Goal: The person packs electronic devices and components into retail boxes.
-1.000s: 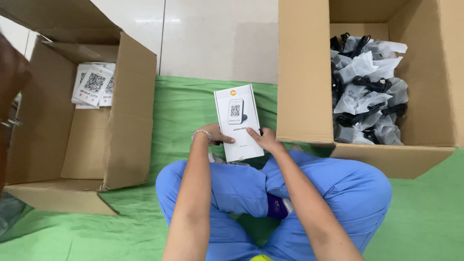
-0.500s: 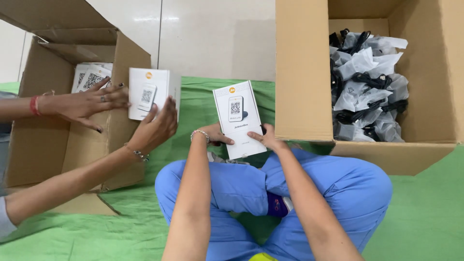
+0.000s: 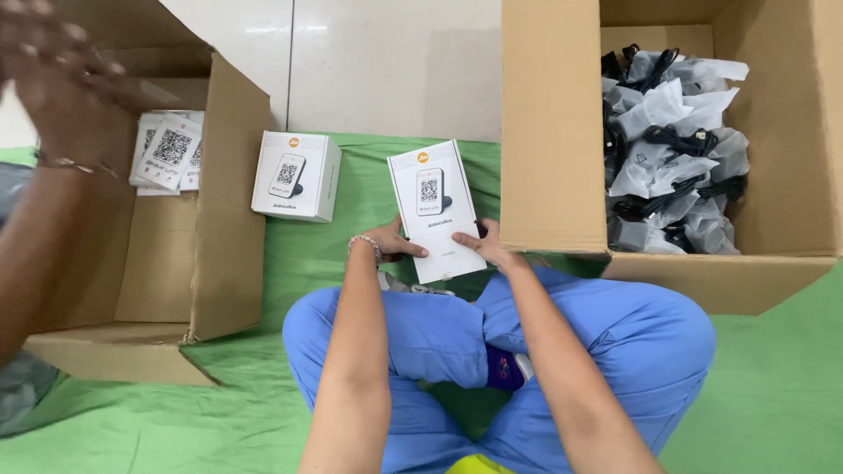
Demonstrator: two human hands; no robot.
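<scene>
A green cloth (image 3: 351,263) covers the floor, and everything sits on it. The largest thing is the cardboard carton at the right (image 3: 553,132), standing open near the cloth's far right edge and filled with black cables in clear bags (image 3: 672,149). A second open carton at the left (image 3: 224,202) lies on its side toward the cloth's left edge, with flat white boxes stacked inside it (image 3: 167,154); a co-worker's hand (image 3: 53,88), blurred, hangs in front of it, and whether it grips anything cannot be told. Just beside that carton's flap a white product box (image 3: 297,175) rests on the cloth, apart from everything else. Between the cartons, above the seated person's crossed legs in blue trousers (image 3: 439,325), is the held white box (image 3: 436,209), tilted with its printed face up. The left hand (image 3: 393,241) pinches its lower left edge and the right hand (image 3: 492,246) its lower right corner, both closed on it. To handle it well, I judge the grip should stay on the bottom edges so the face stays readable, with the box kept level and away from the right carton's wall, which it nearly touches.
</scene>
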